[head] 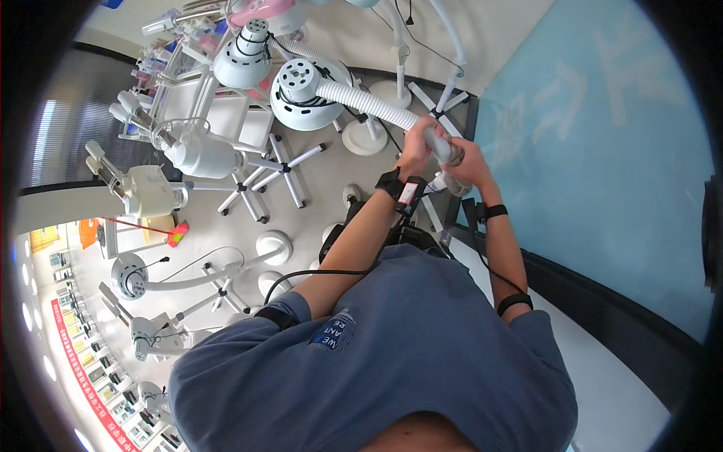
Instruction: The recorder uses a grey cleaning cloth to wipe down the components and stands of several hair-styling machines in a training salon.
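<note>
Both my hands are on the white ribbed flexible neck (370, 101) of a lamp. My left hand (421, 141) is wrapped around the neck, and my right hand (467, 161) grips it just beyond, near its lower end, where a greyish cloth or wrapping (456, 183) shows. The neck runs up and left to a round white lamp head (308, 99) with vent holes and a black cord wound around it. A second white lamp head (244, 62) is beside it. Black straps with devices sit on both my wrists.
Wheeled star bases (286, 168), a round white lamp base (365, 138) and white facial steamers (203, 152) stand on the floor to the left. A cluttered trolley (181, 96) is behind them. A blue glass panel (587, 152) rises close on the right. More lamps stand at lower left.
</note>
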{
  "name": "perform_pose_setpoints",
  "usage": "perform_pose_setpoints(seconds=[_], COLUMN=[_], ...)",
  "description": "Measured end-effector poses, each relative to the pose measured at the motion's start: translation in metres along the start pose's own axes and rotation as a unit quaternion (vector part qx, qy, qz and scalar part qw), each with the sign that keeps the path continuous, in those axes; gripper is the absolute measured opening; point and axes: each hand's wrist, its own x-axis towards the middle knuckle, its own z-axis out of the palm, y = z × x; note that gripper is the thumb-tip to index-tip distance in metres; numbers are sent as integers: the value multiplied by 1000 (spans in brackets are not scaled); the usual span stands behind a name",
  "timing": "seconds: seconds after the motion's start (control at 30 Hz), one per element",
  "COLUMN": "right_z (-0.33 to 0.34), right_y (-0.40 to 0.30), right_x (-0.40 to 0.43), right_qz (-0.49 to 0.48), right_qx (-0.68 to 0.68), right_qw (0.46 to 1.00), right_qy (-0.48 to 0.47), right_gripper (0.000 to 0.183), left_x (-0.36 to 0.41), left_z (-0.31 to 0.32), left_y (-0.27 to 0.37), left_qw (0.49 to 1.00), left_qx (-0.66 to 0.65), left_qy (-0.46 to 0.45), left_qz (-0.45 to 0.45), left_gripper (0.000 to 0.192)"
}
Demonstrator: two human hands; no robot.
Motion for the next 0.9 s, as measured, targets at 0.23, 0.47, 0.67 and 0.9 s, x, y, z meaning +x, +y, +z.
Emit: perform_pose_setpoints(seconds=[0.23,0.47,0.67,0.9], right_z=[19,73,50,-38], right_y=[26,57,76,-37], right_x=[-24,-57,-20,40], right_qz=[153,371,437,305], right_qx=[337,516,230,582], right_qw=[929,735,813,710], right_qy=[-4,237,308,252], right_gripper=[48,39,32,41], left_x=[1,-2,0,4], left_z=[-5,-3,-1,-4], left_y=[-1,0,-4,-7], left_qw=[1000,1000,1000,1000], left_qx=[-5,13,6,-7], left_qy=[-9,-11,-18,-14], left_qz=[-8,-4,5,1], left_gripper=[16,16,16,17])
